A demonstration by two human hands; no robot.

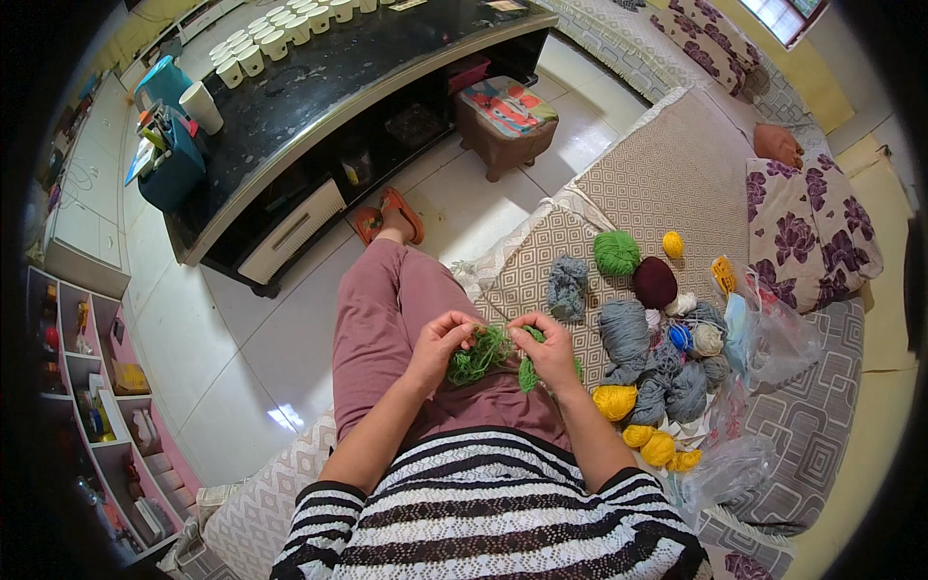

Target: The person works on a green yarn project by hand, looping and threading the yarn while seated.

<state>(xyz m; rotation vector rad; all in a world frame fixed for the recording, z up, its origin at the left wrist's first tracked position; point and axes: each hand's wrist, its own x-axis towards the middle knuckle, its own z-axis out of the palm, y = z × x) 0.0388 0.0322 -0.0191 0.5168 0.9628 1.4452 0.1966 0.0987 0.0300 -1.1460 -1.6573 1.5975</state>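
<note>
Patterned sofa, a person seated with green yarn over the lap.

Left hand [440, 346] pinches a loose tangle of green yarn [478, 357]; right hand [549, 350] is closed on a small green wound piece [528, 374]. Judging by the loose mass, the winding looks barely begun. Yarn balls [650, 360] in grey, yellow, green and maroon lie untouched toward the sofa's right edge.

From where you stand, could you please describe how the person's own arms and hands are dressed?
Both forearms are bare below elbow-length sleeves of a black-and-white striped, lacy knit top. The left hand and right hand wear no gloves; no rings or watch show.
</note>
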